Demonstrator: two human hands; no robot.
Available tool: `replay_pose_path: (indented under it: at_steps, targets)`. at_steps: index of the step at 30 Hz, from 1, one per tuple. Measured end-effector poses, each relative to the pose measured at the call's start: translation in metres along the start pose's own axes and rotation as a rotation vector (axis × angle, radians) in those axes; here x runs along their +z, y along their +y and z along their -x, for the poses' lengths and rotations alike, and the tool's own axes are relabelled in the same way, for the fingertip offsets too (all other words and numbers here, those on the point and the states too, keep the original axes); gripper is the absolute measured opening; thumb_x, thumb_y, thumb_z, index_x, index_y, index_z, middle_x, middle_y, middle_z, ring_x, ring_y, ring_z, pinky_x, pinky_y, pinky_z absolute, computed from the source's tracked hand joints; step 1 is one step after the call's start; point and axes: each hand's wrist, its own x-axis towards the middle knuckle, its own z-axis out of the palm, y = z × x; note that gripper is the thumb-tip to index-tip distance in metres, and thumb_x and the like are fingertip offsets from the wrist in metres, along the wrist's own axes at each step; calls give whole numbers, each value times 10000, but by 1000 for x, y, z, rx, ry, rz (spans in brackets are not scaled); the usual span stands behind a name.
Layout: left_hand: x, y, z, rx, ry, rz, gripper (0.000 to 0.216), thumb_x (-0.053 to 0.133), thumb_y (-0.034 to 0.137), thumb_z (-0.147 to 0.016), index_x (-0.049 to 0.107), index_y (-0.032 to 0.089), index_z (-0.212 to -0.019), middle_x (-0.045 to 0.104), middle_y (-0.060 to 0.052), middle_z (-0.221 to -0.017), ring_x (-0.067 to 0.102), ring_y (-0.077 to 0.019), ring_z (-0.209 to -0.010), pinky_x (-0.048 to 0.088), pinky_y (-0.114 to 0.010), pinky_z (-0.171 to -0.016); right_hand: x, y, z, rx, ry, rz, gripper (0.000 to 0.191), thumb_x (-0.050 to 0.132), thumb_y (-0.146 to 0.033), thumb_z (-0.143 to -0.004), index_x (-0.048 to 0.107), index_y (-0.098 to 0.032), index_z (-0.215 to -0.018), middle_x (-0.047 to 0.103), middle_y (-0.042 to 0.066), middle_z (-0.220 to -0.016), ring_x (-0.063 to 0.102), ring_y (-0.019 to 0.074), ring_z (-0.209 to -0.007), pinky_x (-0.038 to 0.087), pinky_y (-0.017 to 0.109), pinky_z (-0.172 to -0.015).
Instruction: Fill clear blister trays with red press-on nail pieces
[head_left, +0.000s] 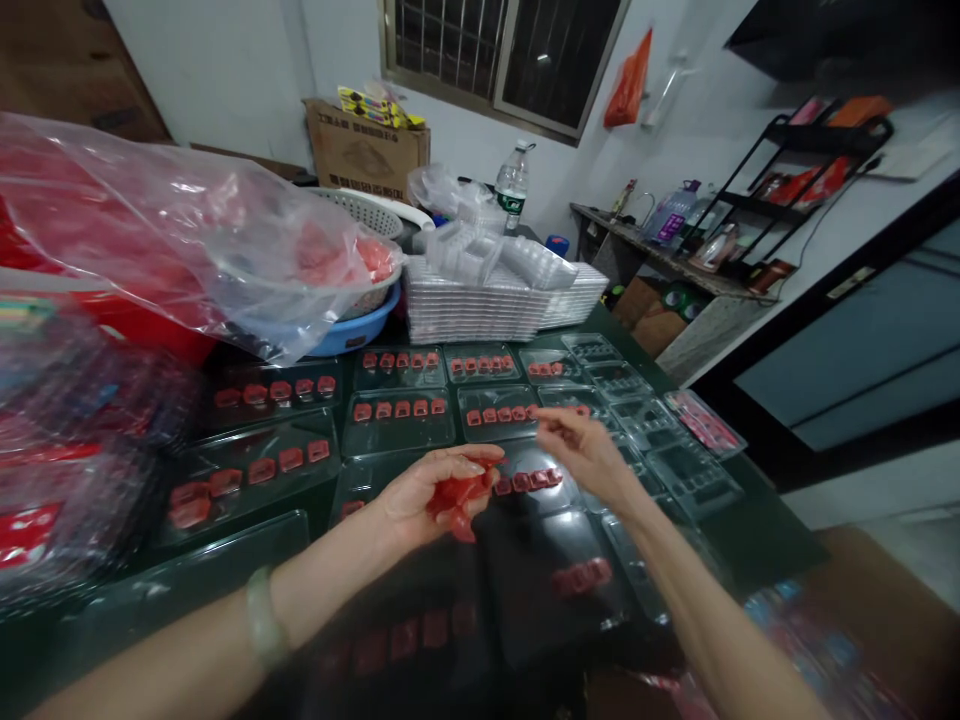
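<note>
My left hand (435, 488) is curled around a bunch of small red plastic pieces (463, 500), held over the middle of the table. To its right, my right hand (583, 448) hovers above the clear plastic trays, its thumb and fingers drawn together. Whatever lies between those fingertips is too small and blurred to make out. Just under the hands, a clear tray (536, 505) carries a row of red pieces (534, 481). Behind it, another tray (499, 428) has a similar row (501, 414), partly hidden at its right end by my right fingertips.
Clear trays without red pieces (694, 475) line the right side. Stacked clear trays (480, 300) stand at the back, beside a blue basin (360, 330) and a plastic bag (187, 230). Blurred packages (82, 470) pile up at left. A water bottle (513, 185) stands behind.
</note>
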Motion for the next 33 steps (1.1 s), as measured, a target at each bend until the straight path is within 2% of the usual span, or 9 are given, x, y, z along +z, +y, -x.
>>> replay_pose_path:
  at_steps: [2,5,8,11,16,22,25,29,33]
  targets:
    - [3,-1,1,4,-34,-58,307,518,114,-666,581,123,-966,571,-72,-742,483,-84,-454,324,-191,-380,20,-20,14,51,-98,-234,326,527,-339,-748,551,-181,-1031,600,22,-797,550,118,-677,429,238,-601]
    - [8,-3,2,15,-57,-114,323,531,96,-654,586,128,-970,566,-55,-682,493,-94,-440,333,-201,-388,36,-32,27,142,-160,-391,283,572,-329,-710,594,-161,-936,619,16,-740,559,115,-634,428,227,-552]
    - [12,-4,3,21,-44,-114,364,537,93,-646,575,142,-1005,566,-45,-670,491,-93,-435,345,-202,-384,37,-33,32,183,-123,-454,237,563,-329,-718,613,-156,-873,623,19,-711,550,113,-606,426,225,-527]
    - [16,-5,3,49,50,-107,336,559,122,-656,569,156,-990,545,-19,-594,478,-92,-424,326,-179,-346,38,-34,37,196,-37,-488,242,564,-333,-720,612,-158,-879,611,15,-677,530,107,-566,426,227,-512]
    - [21,-10,-1,57,213,-133,143,639,222,-647,549,137,-721,495,11,-503,463,-84,-388,323,-162,-305,51,-37,45,182,123,-444,218,539,-334,-745,607,-170,-872,584,9,-641,527,118,-566,432,233,-501]
    - [20,-14,-2,27,218,-8,122,631,208,-667,568,119,-721,507,0,-532,466,-58,-422,347,-135,-333,64,-38,51,157,318,-373,166,499,-294,-776,572,-184,-877,610,40,-821,564,146,-721,459,266,-633]
    - [22,-13,1,22,199,-51,130,642,193,-654,577,119,-738,504,2,-509,470,-65,-419,339,-134,-322,66,-39,52,141,298,-367,151,479,-278,-782,556,-186,-873,609,44,-826,568,154,-756,456,265,-642]
    - [25,-11,5,84,294,-166,196,684,218,-606,584,123,-745,527,1,-509,480,-93,-397,412,-211,-335,62,-38,52,117,269,-271,115,508,-252,-748,571,-188,-820,601,22,-763,556,139,-703,437,242,-601]
    - [23,-13,6,77,331,-245,240,698,281,-587,581,114,-713,524,-2,-485,470,-100,-376,421,-247,-344,57,-36,51,175,139,-265,96,543,-250,-707,587,-172,-741,584,2,-678,521,113,-604,414,218,-523]
